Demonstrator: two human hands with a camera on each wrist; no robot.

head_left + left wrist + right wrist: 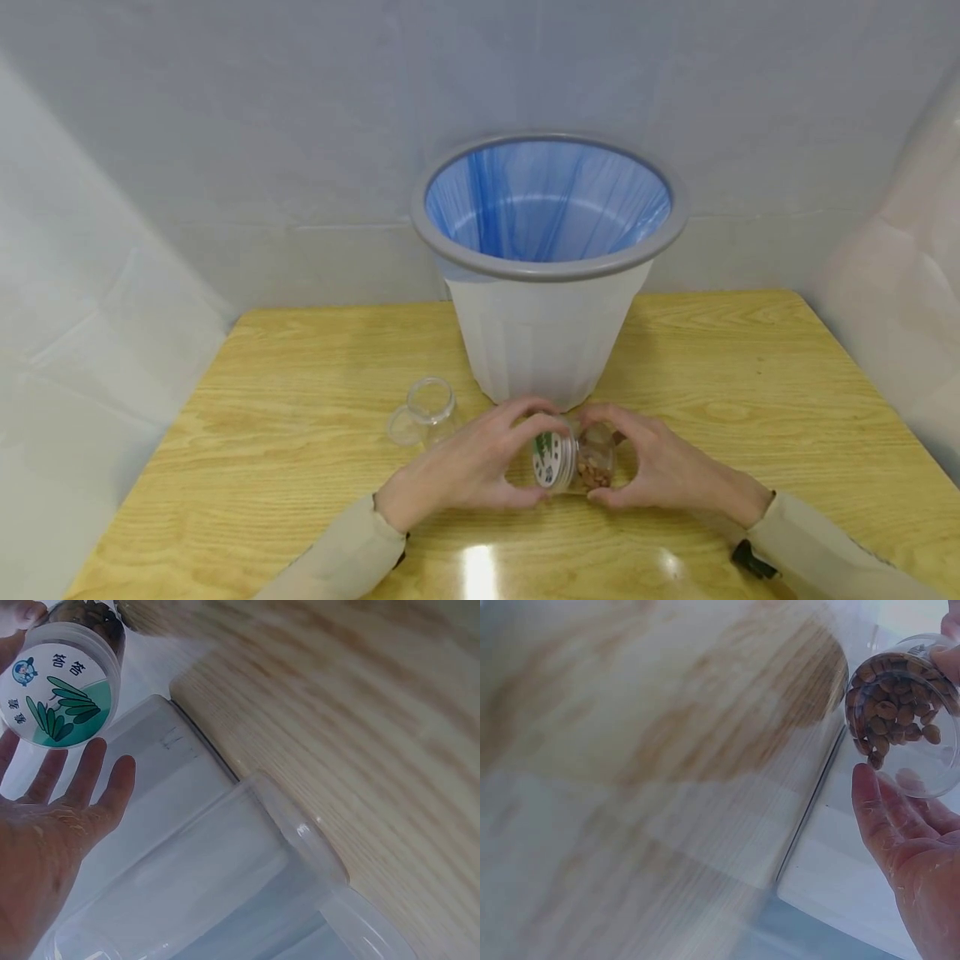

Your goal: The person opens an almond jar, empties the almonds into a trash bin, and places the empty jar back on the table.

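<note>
While the left hand (465, 467) grips the lid (549, 458) and the right hand (660, 467) grips the nut jar (596, 462), unscrewing appears underway; next calls for counter-twisting.

Setting reads as a staged recording booth, not a lived-in room. Pale grey-white sheeting (225, 125) covers the back and both sides, with creases and seams visible, closing in the work area. A light wooden table with a glossy varnished top (750, 392) stands against it; a lamp glare shows on its near edge. Props are few: a white plastic waste bin with grey rim and blue liner (547, 333), and an empty clear plastic jar (426, 410).
</note>
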